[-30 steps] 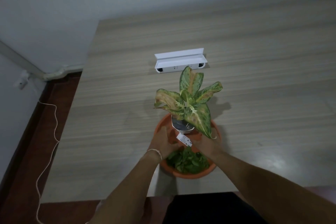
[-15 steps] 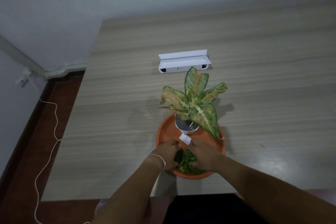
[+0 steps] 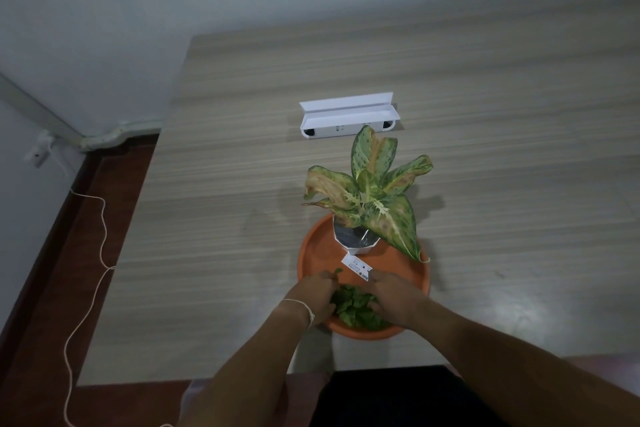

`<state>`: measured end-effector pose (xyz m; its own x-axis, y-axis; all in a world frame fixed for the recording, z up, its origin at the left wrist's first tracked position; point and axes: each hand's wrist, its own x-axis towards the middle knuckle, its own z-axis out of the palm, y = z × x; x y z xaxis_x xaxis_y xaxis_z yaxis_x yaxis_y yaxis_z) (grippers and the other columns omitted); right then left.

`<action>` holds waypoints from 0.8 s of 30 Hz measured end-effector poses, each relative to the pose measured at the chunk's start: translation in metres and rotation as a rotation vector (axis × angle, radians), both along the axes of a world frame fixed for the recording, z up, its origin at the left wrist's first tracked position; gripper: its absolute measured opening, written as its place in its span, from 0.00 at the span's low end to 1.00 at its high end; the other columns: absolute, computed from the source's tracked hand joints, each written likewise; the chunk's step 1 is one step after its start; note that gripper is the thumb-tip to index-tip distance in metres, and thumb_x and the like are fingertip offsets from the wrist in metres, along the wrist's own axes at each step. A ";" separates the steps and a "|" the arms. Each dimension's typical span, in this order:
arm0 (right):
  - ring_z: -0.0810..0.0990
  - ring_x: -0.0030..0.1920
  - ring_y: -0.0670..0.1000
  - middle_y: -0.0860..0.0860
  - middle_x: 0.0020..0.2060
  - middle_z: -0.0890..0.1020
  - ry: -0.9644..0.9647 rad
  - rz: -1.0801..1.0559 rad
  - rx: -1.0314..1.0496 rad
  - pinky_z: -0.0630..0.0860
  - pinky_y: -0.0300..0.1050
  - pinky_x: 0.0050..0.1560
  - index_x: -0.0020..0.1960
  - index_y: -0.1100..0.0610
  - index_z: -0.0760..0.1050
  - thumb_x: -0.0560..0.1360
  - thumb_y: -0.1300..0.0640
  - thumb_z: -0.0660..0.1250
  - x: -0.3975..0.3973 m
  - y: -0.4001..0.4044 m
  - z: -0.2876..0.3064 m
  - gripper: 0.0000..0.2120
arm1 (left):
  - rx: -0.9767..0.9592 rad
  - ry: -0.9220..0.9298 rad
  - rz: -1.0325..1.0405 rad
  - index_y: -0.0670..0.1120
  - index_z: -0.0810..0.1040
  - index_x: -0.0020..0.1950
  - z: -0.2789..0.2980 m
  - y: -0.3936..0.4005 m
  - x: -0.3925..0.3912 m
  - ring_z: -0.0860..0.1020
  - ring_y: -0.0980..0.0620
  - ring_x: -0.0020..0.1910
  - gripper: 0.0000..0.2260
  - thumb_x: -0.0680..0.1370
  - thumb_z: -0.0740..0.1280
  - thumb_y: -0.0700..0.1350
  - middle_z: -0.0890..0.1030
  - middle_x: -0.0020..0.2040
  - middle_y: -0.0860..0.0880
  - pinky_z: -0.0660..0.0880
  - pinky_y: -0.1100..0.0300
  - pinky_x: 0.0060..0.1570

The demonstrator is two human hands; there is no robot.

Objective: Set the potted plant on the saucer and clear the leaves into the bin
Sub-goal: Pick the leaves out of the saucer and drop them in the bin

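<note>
A potted plant (image 3: 370, 198) with mottled green and pink leaves stands in a small white pot (image 3: 353, 241) on the far part of an orange saucer (image 3: 315, 250). A white tag (image 3: 356, 266) hangs from the pot. A heap of loose green leaves (image 3: 355, 308) lies in the near part of the saucer. My left hand (image 3: 317, 295) and my right hand (image 3: 394, 295) press in on the heap from either side, fingers curled around the leaves.
The saucer sits near the front edge of a wooden table (image 3: 225, 184). A white socket box (image 3: 348, 114) lies further back on it. A black bin (image 3: 391, 395) is below the table edge. A cord (image 3: 100, 253) trails on the floor at left.
Both hands have left the pot and come back to the near side of the saucer, closing together around the loose leaves. The pot stands alone on the saucer.
</note>
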<state>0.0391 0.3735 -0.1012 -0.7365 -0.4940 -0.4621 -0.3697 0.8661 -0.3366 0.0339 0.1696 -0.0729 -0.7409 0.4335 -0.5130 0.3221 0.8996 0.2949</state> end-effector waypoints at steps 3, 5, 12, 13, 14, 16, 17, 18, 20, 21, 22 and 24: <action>0.77 0.55 0.58 0.54 0.57 0.76 -0.015 -0.040 -0.028 0.77 0.49 0.55 0.60 0.48 0.77 0.71 0.57 0.63 0.002 0.002 0.002 0.18 | 0.017 0.019 -0.001 0.43 0.80 0.57 -0.003 0.000 0.002 0.78 0.42 0.56 0.13 0.73 0.67 0.42 0.78 0.59 0.43 0.77 0.52 0.56; 0.78 0.54 0.57 0.53 0.55 0.78 -0.034 -0.078 -0.061 0.77 0.49 0.54 0.56 0.46 0.79 0.69 0.57 0.63 0.002 0.003 0.003 0.18 | 0.042 0.026 0.009 0.43 0.81 0.55 -0.003 -0.001 0.002 0.79 0.42 0.55 0.12 0.73 0.66 0.41 0.79 0.57 0.43 0.77 0.52 0.55; 0.79 0.54 0.52 0.53 0.54 0.82 0.020 -0.228 -0.226 0.75 0.44 0.56 0.53 0.51 0.83 0.70 0.62 0.66 -0.002 0.010 0.018 0.14 | 0.274 -0.020 0.251 0.46 0.86 0.50 -0.005 0.000 0.002 0.81 0.52 0.54 0.10 0.71 0.69 0.39 0.85 0.54 0.50 0.75 0.62 0.58; 0.79 0.53 0.51 0.52 0.53 0.83 0.027 -0.247 -0.238 0.75 0.43 0.54 0.52 0.51 0.83 0.71 0.62 0.66 -0.003 0.012 0.020 0.14 | 0.304 -0.028 0.308 0.46 0.86 0.49 -0.006 0.000 0.001 0.81 0.53 0.54 0.09 0.72 0.70 0.39 0.85 0.53 0.51 0.75 0.64 0.58; 0.79 0.50 0.50 0.52 0.51 0.83 0.025 -0.276 -0.236 0.75 0.41 0.52 0.51 0.50 0.84 0.71 0.62 0.66 -0.003 0.013 0.023 0.13 | 0.332 -0.043 0.373 0.47 0.86 0.49 -0.006 0.000 0.001 0.81 0.54 0.53 0.09 0.72 0.71 0.39 0.85 0.52 0.51 0.74 0.65 0.57; 0.78 0.43 0.45 0.47 0.44 0.83 0.008 -0.367 -0.254 0.72 0.33 0.44 0.49 0.49 0.84 0.71 0.62 0.67 -0.004 0.015 0.025 0.13 | 0.401 -0.074 0.508 0.48 0.87 0.46 -0.004 0.000 0.000 0.82 0.54 0.48 0.07 0.72 0.72 0.39 0.86 0.48 0.51 0.78 0.63 0.55; 0.77 0.40 0.43 0.45 0.40 0.82 0.006 -0.415 -0.270 0.71 0.31 0.41 0.48 0.49 0.84 0.70 0.63 0.68 -0.005 0.016 0.026 0.13 | 0.434 -0.079 0.563 0.48 0.87 0.45 -0.004 -0.001 -0.001 0.83 0.54 0.45 0.06 0.71 0.73 0.39 0.86 0.45 0.51 0.79 0.61 0.52; 0.77 0.38 0.43 0.43 0.37 0.81 0.011 -0.467 -0.281 0.71 0.31 0.40 0.47 0.48 0.85 0.69 0.63 0.68 -0.005 0.015 0.028 0.13 | 0.456 -0.081 0.604 0.48 0.87 0.44 -0.003 -0.002 -0.002 0.83 0.54 0.44 0.05 0.71 0.73 0.39 0.87 0.44 0.51 0.80 0.61 0.50; 0.78 0.36 0.46 0.45 0.34 0.83 0.025 -0.555 -0.331 0.76 0.38 0.41 0.45 0.49 0.85 0.68 0.62 0.69 -0.005 0.016 0.030 0.11 | 0.488 -0.079 0.664 0.47 0.87 0.43 -0.002 -0.004 -0.002 0.84 0.53 0.42 0.05 0.70 0.74 0.39 0.87 0.42 0.50 0.80 0.61 0.48; 0.79 0.35 0.47 0.45 0.32 0.83 0.016 -0.589 -0.364 0.77 0.41 0.41 0.44 0.50 0.85 0.68 0.62 0.70 -0.005 0.017 0.032 0.10 | 0.511 -0.083 0.694 0.46 0.87 0.43 -0.003 -0.005 -0.002 0.84 0.52 0.42 0.05 0.69 0.75 0.39 0.87 0.41 0.49 0.81 0.61 0.47; 0.80 0.35 0.47 0.45 0.31 0.82 -0.014 -0.625 -0.391 0.78 0.43 0.42 0.42 0.50 0.85 0.69 0.61 0.70 -0.005 0.017 0.034 0.09 | 0.536 -0.092 0.726 0.45 0.87 0.42 -0.004 -0.007 -0.002 0.84 0.51 0.42 0.04 0.69 0.75 0.39 0.87 0.41 0.48 0.81 0.60 0.47; 0.81 0.32 0.49 0.50 0.30 0.83 -0.072 -0.749 -0.478 0.78 0.43 0.38 0.37 0.50 0.84 0.69 0.63 0.70 -0.005 0.018 0.039 0.10 | 0.591 -0.122 0.774 0.44 0.87 0.42 -0.004 -0.009 -0.002 0.84 0.52 0.39 0.04 0.68 0.76 0.39 0.87 0.40 0.47 0.81 0.60 0.45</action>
<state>0.0345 0.3914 -0.0617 -0.9205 -0.0464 -0.3881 0.2733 0.6333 -0.7240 0.0323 0.1606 -0.0769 -0.8850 0.0622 -0.4614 -0.3568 0.5459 0.7580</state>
